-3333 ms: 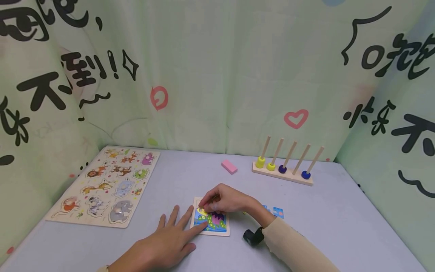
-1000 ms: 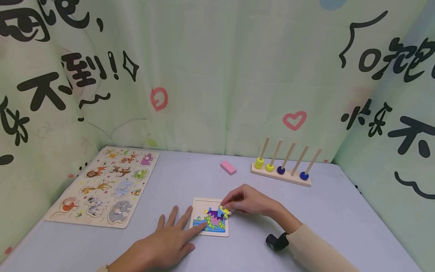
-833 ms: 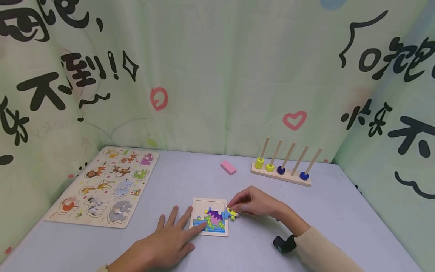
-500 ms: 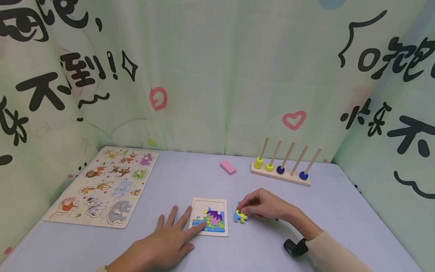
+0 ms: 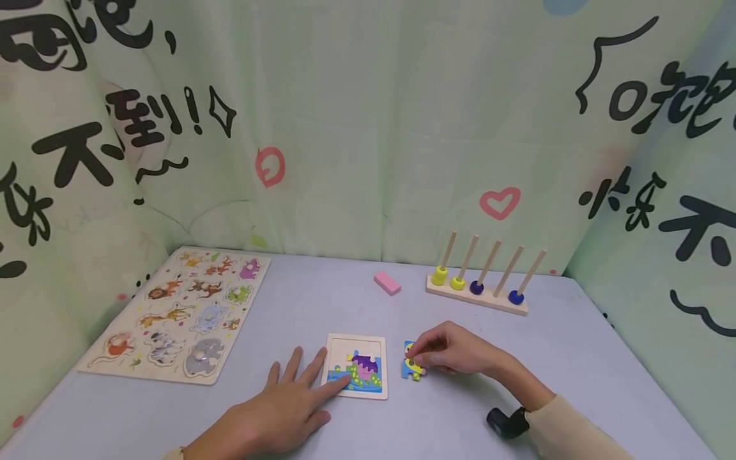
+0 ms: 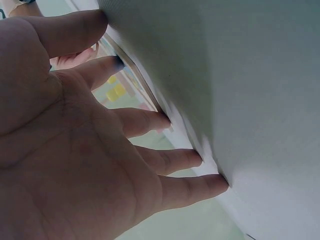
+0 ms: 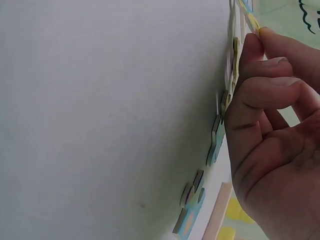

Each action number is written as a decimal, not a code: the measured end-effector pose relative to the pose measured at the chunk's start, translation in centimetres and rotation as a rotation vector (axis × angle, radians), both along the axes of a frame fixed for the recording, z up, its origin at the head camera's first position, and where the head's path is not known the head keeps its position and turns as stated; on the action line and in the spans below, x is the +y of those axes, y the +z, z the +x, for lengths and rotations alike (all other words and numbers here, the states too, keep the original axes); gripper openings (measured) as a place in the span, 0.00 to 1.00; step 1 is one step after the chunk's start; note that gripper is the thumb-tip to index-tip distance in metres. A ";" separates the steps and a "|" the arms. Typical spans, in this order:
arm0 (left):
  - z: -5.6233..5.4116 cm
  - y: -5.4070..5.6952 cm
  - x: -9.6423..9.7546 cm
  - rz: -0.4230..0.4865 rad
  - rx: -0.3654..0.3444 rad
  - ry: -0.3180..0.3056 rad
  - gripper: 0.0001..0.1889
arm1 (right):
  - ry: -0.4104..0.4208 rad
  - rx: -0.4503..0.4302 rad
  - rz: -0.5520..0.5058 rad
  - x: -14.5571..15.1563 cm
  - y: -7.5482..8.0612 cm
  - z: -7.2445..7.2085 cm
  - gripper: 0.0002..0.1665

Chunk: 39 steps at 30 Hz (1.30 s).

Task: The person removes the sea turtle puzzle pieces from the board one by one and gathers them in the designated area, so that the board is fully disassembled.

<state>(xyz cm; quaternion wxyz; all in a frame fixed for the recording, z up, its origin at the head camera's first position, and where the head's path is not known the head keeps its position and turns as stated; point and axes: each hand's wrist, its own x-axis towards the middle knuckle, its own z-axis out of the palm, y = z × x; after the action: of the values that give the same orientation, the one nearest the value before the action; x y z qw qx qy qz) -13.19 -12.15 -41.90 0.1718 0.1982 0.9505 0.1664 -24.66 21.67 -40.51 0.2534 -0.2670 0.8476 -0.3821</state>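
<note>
Head view: my right hand (image 5: 460, 350) pinches a yellow-and-blue jigsaw piece (image 5: 412, 370) just right of the wooden puzzle tray (image 5: 356, 344), while my left hand (image 5: 278, 406), fingers spread, rests its index finger on the seated pieces (image 5: 365, 369). I judge the step to be filling the picture; the next move calls for aligning the piece's edges with the tray's bare upper part.

Left hand (image 5: 287, 409) at 7 o'clock in head view — palm down, fingers (image 5: 293, 367) straight and spread, fanned roughly 11 to 2, left thumb (image 5: 318, 420) out toward 3. Left forearm (image 5: 221, 441) runs off to 8. Right hand (image 5: 451, 350) at 5 o'clock, reaching toward 9; right thumb (image 5: 430, 359) and index finger (image 5: 427, 338) pinching, other digits curled in. Wrist bent — right forearm (image 5: 520, 382) trails to 4.
</note>
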 end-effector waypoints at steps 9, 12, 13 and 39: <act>0.0 0.2 0.1 -0.004 -0.007 0.005 0.30 | 0.013 0.014 0.013 0.0 0.0 -0.2 0.11; 0.0 0.2 0.0 -0.005 -0.003 0.006 0.30 | 0.016 0.016 0.010 -0.1 0.0 -0.2 0.11; 0.0 0.2 0.0 -0.004 -0.001 0.006 0.30 | 0.017 0.017 0.008 -0.1 0.0 -0.2 0.11; 0.1 0.0 -0.1 0.021 -0.005 -0.003 0.30 | 0.021 0.020 0.021 -0.1 0.0 -0.2 0.10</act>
<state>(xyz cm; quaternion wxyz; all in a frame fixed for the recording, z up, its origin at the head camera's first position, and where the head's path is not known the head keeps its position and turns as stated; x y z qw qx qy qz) -13.09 -12.26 -41.87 0.1721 0.2008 0.9481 0.1765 -24.81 21.59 -40.47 0.2519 -0.2768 0.8512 -0.3679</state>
